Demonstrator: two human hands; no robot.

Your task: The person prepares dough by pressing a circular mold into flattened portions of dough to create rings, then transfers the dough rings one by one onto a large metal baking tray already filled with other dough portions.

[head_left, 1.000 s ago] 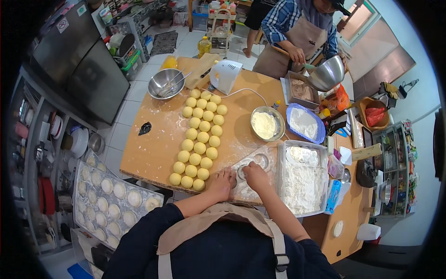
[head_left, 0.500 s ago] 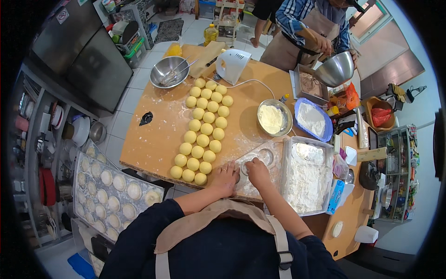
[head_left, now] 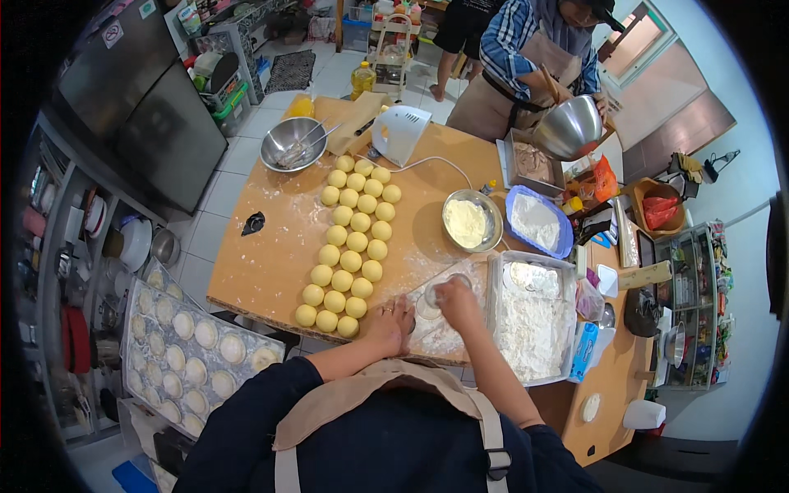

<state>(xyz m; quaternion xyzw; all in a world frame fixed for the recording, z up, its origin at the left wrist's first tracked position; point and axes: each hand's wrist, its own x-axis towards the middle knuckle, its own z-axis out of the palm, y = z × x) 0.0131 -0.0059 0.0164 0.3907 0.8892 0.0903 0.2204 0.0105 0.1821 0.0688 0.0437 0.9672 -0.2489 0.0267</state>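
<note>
Head view, looking down over my dark-sleeved arms and tan apron: I see my left hand (head_left: 393,322) resting on the floured patch of the wooden desk (head_left: 271,263), fingers curled loosely with nothing clearly in its grip, just beside a small flattened round of pale dough (head_left: 428,310). My right hand (head_left: 457,302) sits right over that dough round and a round metal cutter ring (head_left: 448,285); its fingers are bent down onto them, but I cannot tell whether it actually pinches the ring or only presses on it. Both hands are close together, near the desk's front edge. Left of them, rows of yellow dough balls (head_left: 352,240) run in three columns away from me across the desk. Just right of my right hand stands a clear plastic tub of flour (head_left: 534,329). Further back I see a small steel bowl of cream-coloured filling (head_left: 471,221), a blue tray holding white powder (head_left: 537,222), a white hand mixer (head_left: 400,133) with its cord trailing, and a steel mixing bowl with a whisk (head_left: 293,143). Below the desk on my left lies a tray of filled round moulds (head_left: 189,353). At the far side another person in a plaid shirt and apron tilts a large steel bowl (head_left: 570,126) over a rectangular baking tin (head_left: 534,163).
</note>
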